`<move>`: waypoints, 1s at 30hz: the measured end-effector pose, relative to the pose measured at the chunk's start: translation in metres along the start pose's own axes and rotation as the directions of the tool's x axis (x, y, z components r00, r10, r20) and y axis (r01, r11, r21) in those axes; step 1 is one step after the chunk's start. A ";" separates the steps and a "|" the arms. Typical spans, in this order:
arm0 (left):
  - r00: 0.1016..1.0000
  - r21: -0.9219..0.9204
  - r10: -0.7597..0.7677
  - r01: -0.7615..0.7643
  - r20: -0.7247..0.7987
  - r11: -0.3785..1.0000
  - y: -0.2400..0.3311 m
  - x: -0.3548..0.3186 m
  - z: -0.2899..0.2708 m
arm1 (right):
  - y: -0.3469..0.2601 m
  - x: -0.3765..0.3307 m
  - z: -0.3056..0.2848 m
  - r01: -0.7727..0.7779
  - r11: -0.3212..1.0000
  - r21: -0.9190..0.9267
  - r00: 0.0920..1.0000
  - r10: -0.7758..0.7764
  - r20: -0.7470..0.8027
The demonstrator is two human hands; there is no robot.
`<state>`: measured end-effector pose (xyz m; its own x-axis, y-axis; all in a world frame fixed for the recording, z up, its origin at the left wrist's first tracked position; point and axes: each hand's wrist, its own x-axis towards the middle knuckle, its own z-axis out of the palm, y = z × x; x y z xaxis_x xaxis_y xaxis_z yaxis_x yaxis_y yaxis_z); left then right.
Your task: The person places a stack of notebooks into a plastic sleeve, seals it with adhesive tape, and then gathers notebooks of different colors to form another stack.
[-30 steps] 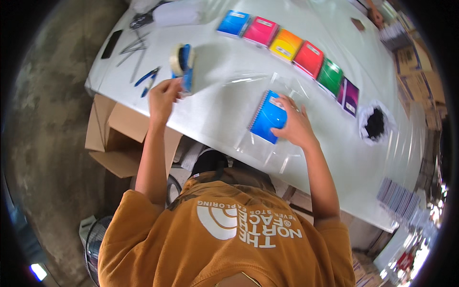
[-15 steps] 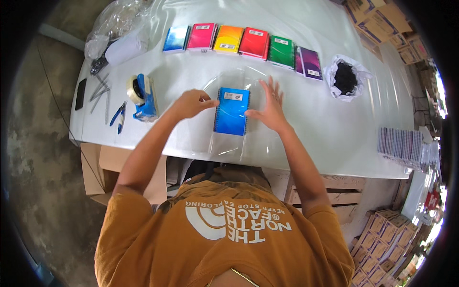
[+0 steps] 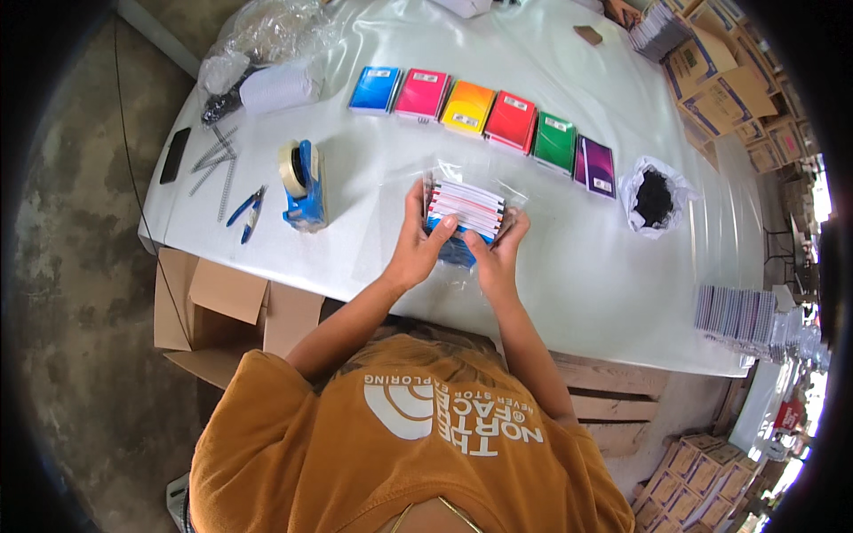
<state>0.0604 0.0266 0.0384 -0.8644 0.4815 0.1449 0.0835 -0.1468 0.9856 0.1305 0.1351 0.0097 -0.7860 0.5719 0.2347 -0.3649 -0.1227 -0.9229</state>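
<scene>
A small stack of spiral notebooks (image 3: 466,206), blue at the near side, stands tilted up at the middle of the table with its white page edges showing. Clear plastic film (image 3: 382,200) lies under and around it, crinkled above the stack. My left hand (image 3: 416,250) grips the left side, thumb pressed on the blue cover. On the opposite side my right hand (image 3: 499,253) is closed round the stack too, its thumb close to the left one. The fingers behind the stack are partly hidden.
Beyond lie small stacks of notebooks (image 3: 468,105) in several colours. Left are a blue tape dispenser (image 3: 305,191), pliers (image 3: 245,213), wire spirals (image 3: 224,169) and a phone (image 3: 175,155). A white bag of black bits (image 3: 654,197) stands right, an open carton (image 3: 222,302) below the table's left edge.
Both hands have closed on the blue notebook stack and tipped it up, so page edges show instead of the cover. The film is now drawn up around it. The view has shifted slightly.
</scene>
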 end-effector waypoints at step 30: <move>0.813 0.691 0.335 -0.582 0.477 0.428 0.015 0.037 -0.036 | 0.007 0.005 0.027 0.421 0.587 -0.692 0.876 -0.461 0.142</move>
<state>0.0119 0.0115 0.0555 -0.4380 0.7543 0.4890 0.8817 0.2543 0.3975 0.1105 0.1153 0.0131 -0.5911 0.4425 0.6744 -0.1995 0.7299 -0.6538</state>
